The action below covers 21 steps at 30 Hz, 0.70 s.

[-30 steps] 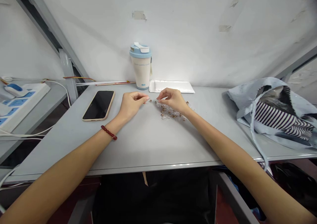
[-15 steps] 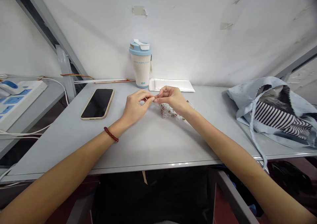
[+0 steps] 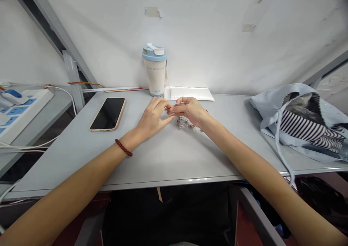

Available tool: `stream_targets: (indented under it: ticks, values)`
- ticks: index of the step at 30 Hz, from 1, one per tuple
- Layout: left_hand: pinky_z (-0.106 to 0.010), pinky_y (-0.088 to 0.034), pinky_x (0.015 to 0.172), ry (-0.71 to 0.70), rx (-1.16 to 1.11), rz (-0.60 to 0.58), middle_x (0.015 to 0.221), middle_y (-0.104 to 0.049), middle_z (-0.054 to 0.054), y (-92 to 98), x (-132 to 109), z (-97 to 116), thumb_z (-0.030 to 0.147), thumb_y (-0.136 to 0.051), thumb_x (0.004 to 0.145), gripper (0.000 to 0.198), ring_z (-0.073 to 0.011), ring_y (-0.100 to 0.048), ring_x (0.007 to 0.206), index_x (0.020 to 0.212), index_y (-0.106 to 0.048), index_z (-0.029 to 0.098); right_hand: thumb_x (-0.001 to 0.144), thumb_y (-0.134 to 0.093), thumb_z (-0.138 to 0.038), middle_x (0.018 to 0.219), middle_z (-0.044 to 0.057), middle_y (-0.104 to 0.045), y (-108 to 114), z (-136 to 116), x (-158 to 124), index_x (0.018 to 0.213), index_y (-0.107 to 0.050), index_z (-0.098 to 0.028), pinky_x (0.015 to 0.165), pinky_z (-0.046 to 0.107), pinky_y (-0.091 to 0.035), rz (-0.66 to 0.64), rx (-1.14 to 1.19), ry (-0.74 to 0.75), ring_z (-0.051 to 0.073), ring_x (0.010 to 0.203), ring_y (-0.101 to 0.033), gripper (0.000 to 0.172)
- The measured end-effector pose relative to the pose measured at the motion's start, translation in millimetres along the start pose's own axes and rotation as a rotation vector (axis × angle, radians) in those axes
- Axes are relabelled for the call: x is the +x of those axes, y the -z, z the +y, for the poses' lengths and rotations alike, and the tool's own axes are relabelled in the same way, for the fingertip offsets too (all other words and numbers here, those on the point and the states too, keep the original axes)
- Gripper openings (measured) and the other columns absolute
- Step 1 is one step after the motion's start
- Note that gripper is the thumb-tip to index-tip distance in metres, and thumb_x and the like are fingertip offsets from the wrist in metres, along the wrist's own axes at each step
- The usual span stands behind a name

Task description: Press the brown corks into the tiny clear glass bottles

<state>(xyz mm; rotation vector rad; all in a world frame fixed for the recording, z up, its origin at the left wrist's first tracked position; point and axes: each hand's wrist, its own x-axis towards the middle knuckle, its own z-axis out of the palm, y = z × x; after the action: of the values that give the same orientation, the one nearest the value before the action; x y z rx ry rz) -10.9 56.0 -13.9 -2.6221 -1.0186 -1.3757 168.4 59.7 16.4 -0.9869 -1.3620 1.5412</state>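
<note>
My left hand (image 3: 153, 117), with a dark red beaded bracelet (image 3: 123, 147) at its wrist, meets my right hand (image 3: 189, 111) above the middle of the desk. The fingertips of both come together around something tiny, partly shiny, that I cannot make out. The left thumb points out, apart from its fingers, and the right fingers are bent in a pinch. Under and beside the right hand lies a small heap of clear and brown beads (image 3: 183, 123), partly hidden by that hand.
Behind the hands stand a cream cup with a blue lid (image 3: 154, 70) and a flat white packet (image 3: 190, 93). A phone (image 3: 108, 114) lies to the left, near a power strip (image 3: 24, 110) with cables. At the right is a pale blue cloth bag (image 3: 268, 106) with a striped lining.
My left thumb has moved away from the right fingertips and now points outward lower down. The right fingers have straightened slightly. A small shiny bit now shows between the hands.
</note>
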Motion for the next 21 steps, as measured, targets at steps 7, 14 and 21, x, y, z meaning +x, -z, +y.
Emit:
stream_targets:
  ticks: [7,14,21]
  values:
    - [-0.045,-0.049,0.095,0.294,0.072,-0.136,0.122,-0.059,-0.014,-5.3,-7,-45,0.018,-0.052,0.086,0.040,-0.0268,-0.054,0.112,0.126,-0.053,0.015,0.066,-0.066,-0.008,0.075,0.003,-0.069,26,1,15,0.067,-0.052,-0.020,0.075,0.034,-0.050,0.379,-0.578,0.270,0.019,0.077,-0.067,0.018]
    - [-0.055,-0.039,0.109,0.232,0.081,-0.338,0.132,-0.061,-0.014,-15.9,-8,-75,0.019,-0.036,0.092,0.041,-0.0301,-0.050,0.125,0.122,-0.064,0.014,0.066,-0.062,-0.005,0.078,0.005,-0.068,52,6,23,0.069,-0.058,-0.018,0.074,0.035,-0.050,0.272,-0.830,0.205,0.020,0.080,-0.066,0.014]
    - [-0.048,-0.048,0.100,0.238,0.095,-0.292,0.113,-0.068,-0.013,-13.5,-8,-76,0.019,-0.039,0.088,0.035,-0.0274,-0.062,0.106,0.100,-0.072,0.015,0.070,-0.066,-0.016,0.087,0.008,-0.071,79,-21,16,0.075,-0.064,-0.018,0.085,0.041,-0.049,0.369,-0.749,0.257,0.022,0.086,-0.066,0.006]
